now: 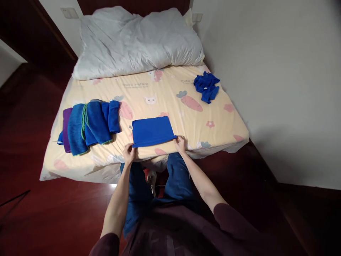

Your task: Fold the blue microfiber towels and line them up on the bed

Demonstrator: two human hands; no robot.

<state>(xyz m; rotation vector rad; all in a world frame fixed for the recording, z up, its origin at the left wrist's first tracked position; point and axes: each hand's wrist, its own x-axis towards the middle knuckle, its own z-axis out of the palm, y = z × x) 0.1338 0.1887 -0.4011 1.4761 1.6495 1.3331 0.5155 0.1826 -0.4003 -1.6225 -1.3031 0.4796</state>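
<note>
Flat on the bed near its front edge lies a blue towel (pixel 153 131), with a small pale tag at its left side. Its near edge is turned up into a narrow fold. My left hand (pixel 129 153) pinches the near left corner, and my right hand (pixel 180 144) pinches the near right corner. Left of it sit several rolled towels (pixel 90 122) in blue and purple, one with green edging. A crumpled blue cloth (pixel 206 86) rests at the far right of the bed.
The bed (pixel 160 94) has a yellow sheet with carrots and rabbits. A large whitish quilt or pillow (pixel 138 41) lies across its far end. A grey-white wall (pixel 279 89) stands close on the right, and dark red floor (pixel 32 199) shows at the left.
</note>
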